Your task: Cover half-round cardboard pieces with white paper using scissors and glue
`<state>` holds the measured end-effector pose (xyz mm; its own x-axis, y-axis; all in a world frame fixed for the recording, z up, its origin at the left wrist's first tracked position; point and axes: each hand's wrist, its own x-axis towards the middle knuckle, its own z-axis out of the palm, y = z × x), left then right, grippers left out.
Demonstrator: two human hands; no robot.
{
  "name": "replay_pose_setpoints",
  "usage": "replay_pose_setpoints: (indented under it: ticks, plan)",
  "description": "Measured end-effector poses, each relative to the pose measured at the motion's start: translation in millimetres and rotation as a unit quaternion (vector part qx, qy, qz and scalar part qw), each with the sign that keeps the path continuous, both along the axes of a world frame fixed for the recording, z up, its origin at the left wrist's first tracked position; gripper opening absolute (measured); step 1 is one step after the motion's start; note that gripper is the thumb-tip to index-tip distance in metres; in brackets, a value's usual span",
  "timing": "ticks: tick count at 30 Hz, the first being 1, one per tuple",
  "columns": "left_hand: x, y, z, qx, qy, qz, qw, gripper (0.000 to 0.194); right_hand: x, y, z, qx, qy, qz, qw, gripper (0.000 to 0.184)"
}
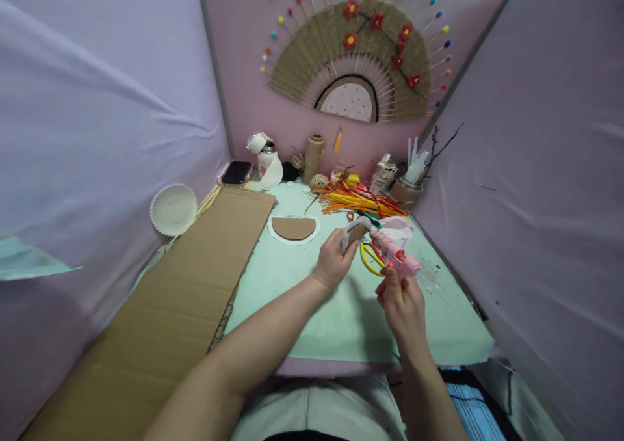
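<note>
My left hand (334, 259) pinches a small cardboard piece (356, 233) edged with white material, holding it up above the table. A pink hot glue gun (396, 253) is gripped in my right hand (402, 296), and its nozzle points at the edge of that piece; whether they touch I cannot tell. Left of my left hand, a half-round cardboard piece (294, 227) lies flat on a slightly larger white half-round. Yellow-handled scissors (369, 261) lie partly hidden behind the glue gun.
A large cardboard sheet (195, 285) covers the table's left side, beside a white paper plate (173, 210). Orange and red strips (361, 199), a twine roll (314, 157) and a pot of glue sticks (408, 190) line the back. A decorated fan (361, 57) hangs on the wall.
</note>
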<state>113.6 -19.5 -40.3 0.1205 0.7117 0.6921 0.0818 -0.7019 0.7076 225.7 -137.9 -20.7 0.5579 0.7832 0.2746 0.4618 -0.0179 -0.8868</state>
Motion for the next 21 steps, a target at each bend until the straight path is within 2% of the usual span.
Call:
replay_pose_setpoints:
  ticks: [7,21]
  plan:
    - [0.0,-1.1,-0.6,-0.036,0.005,-0.007,0.999,0.021,-1.0,-0.5,1.4,-0.017,0.026,0.011,0.999,0.059]
    - [0.7,-1.2,-2.3,-0.061,0.010,-0.007,0.998,0.020,-2.4,-2.2,3.8,-0.030,0.029,0.021,0.999,0.061]
